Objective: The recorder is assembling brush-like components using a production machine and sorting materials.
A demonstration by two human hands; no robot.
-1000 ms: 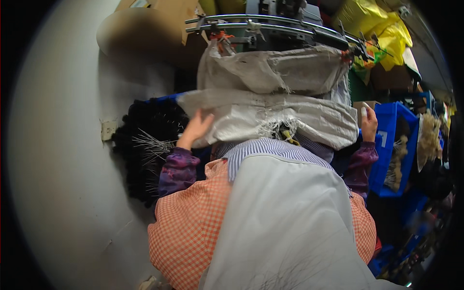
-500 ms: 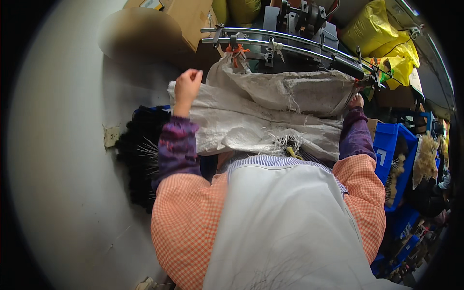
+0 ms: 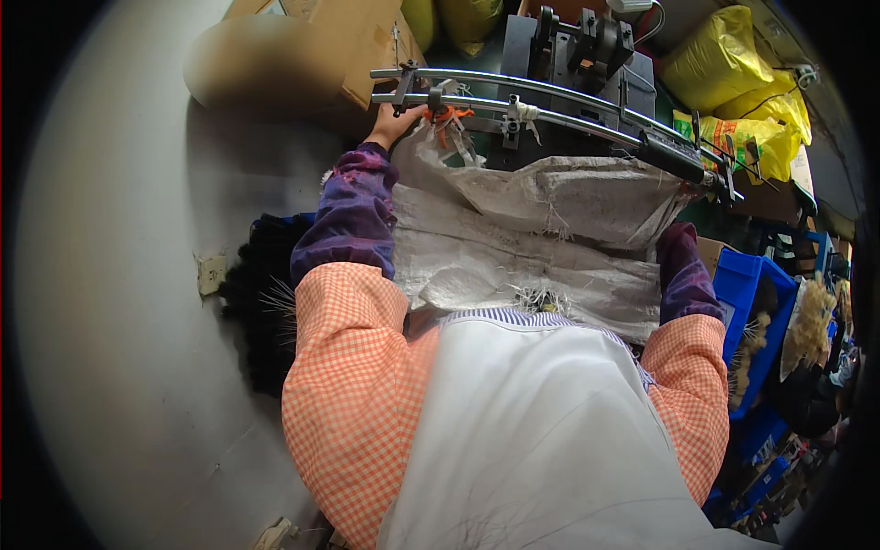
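Observation:
My left hand (image 3: 392,126) is at the left end of two curved metal rails (image 3: 495,81), just beside a small clamp and an orange tie (image 3: 447,116). Its fingers look drawn together, partly hidden behind the lower rail, so what they hold, if anything, does not show. A whitish woven sack cloth (image 3: 522,247) with frayed threads hangs from the rails and spreads toward my lap. My right sleeve (image 3: 683,266) ends at the cloth's right edge, below the black grip (image 3: 671,156) on the rails. The right hand itself is hidden there.
Behind the rails stands a dark metal machine (image 3: 596,46). A cardboard box (image 3: 353,41) is at the back left, yellow sacks (image 3: 706,60) at the back right. Dark bristly bundles (image 3: 261,302) lie along the left wall, and a blue bin (image 3: 747,302) with pale tufts stands right.
My left hand has moved forward from above the cloth to the left end of the rails. The right hand, partly visible before, has dropped out of sight by the cloth's right edge.

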